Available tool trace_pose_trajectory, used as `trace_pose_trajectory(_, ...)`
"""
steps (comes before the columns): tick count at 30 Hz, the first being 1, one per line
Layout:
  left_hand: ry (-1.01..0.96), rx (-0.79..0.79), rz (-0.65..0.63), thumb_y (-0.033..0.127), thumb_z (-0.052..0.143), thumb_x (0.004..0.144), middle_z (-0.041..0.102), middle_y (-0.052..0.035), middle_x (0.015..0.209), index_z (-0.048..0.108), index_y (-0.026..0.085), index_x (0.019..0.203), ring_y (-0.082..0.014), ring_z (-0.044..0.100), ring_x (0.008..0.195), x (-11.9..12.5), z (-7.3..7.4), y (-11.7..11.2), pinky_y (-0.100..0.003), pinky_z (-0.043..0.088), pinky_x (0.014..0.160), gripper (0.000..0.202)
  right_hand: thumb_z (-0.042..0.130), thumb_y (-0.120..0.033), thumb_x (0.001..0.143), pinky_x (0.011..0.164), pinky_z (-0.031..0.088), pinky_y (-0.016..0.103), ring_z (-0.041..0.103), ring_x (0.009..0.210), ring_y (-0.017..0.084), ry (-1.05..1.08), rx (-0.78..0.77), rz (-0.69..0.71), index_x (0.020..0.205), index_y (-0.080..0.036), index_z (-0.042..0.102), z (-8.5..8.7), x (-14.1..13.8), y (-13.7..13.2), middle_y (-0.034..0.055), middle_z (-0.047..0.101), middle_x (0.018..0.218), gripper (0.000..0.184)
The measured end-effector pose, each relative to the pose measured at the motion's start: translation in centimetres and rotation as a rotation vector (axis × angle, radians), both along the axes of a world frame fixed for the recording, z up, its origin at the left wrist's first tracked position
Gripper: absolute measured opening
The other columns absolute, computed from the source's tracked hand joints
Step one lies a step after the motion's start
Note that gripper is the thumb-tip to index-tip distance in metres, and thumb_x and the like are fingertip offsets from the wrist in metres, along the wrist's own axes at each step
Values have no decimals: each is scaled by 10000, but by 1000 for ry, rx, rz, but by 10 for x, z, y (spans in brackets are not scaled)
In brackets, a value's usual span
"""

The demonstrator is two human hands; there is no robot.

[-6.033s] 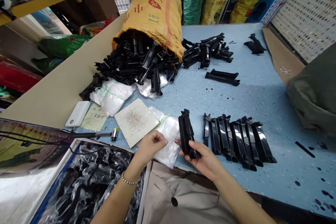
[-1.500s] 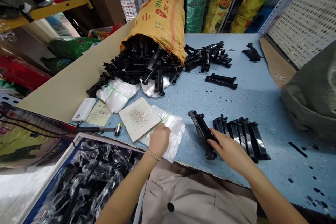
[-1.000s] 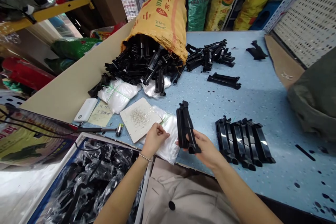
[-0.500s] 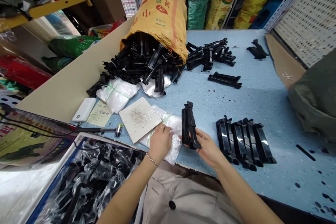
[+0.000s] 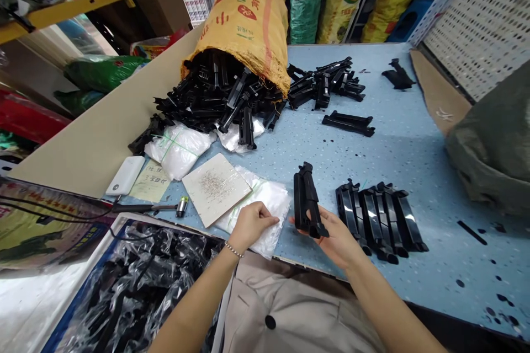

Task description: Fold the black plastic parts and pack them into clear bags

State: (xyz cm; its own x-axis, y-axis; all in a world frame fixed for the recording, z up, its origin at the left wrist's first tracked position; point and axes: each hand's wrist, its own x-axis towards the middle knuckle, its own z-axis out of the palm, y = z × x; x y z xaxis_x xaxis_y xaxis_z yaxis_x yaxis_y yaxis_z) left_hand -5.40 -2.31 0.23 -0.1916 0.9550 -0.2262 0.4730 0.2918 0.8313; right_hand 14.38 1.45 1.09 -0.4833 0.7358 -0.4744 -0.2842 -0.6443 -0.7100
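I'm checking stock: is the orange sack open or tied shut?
Open: the orange sack lies with its mouth toward the person, black parts showing inside and spread out onto the blue table.

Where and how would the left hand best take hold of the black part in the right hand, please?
Probably by the far end of the black part, coming from the left: it is long and slim, the right hand grips its near end, the far end is free, and the left hand lies on that left side.
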Motion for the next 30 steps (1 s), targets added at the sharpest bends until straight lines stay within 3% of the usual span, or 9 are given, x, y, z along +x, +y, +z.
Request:
trace_pose_trajectory(3,39,-21,26,355,735,622,540,37,543,534,183,543,-121,489,551,1,-3,2,-229,312,517,275,771,-366,719,790,543,365,690,899,251,94,-40,17,846,-180,692,-3,-9,2,68,728,851,238)
trace_pose_trajectory(7,-153,-28,-53,289,673,677,620,3,642,619,172,647,-130,540,601,-9,-1,5,-240,387,573,132,782,-363,704,819,542,371,693,844,229,162,-61,12,816,-171,696,-14,-26,6,55,723,820,239)
trace_pose_trajectory(13,-206,81,70,260,622,722,630,-4,687,558,183,699,-137,561,640,-30,10,-6,-251,432,615,103,793,-399,676,835,510,339,678,887,219,54,-7,10,903,-182,697,-16,-28,5,50,733,877,328)
trace_pose_trajectory(15,-100,148,14,180,550,748,642,-9,741,555,192,723,-142,579,700,-31,14,-10,-257,440,664,28,786,-419,677,806,514,333,673,902,227,9,20,20,905,-190,694,-10,-25,3,51,735,891,336)
trace_pose_trajectory(18,62,179,-43,90,474,748,623,2,729,552,202,737,-140,579,706,-27,16,-10,-259,438,684,136,755,-426,715,813,515,353,670,941,241,38,30,-2,925,-205,680,-1,-23,-2,49,729,919,314)
trace_pose_trajectory(21,27,218,-11,62,485,738,614,5,746,505,203,729,-137,593,711,-19,14,-7,-256,460,687,142,751,-408,723,851,507,378,676,943,249,158,-17,-24,901,-208,678,2,-27,-9,46,722,893,277)
trace_pose_trajectory(23,54,297,-7,40,479,745,626,-26,839,515,195,730,-155,614,812,-15,15,-8,-280,485,744,160,768,-395,706,856,503,362,676,922,240,170,-47,-27,887,-197,689,-3,-33,-13,47,723,870,280)
trace_pose_trajectory(27,436,323,-176,-14,424,773,622,-131,1093,632,167,774,-254,577,1066,-13,24,-19,-403,496,869,276,772,-410,697,844,494,329,664,911,221,117,-60,-56,914,-182,702,-14,-42,-14,51,726,894,322)
trace_pose_trajectory(30,622,242,-265,-29,416,767,628,-160,1144,679,141,909,-286,580,1073,-15,26,-22,-454,496,909,344,760,-414,712,784,500,303,655,902,216,53,-7,-82,939,-195,699,-14,-40,-15,42,722,903,320)
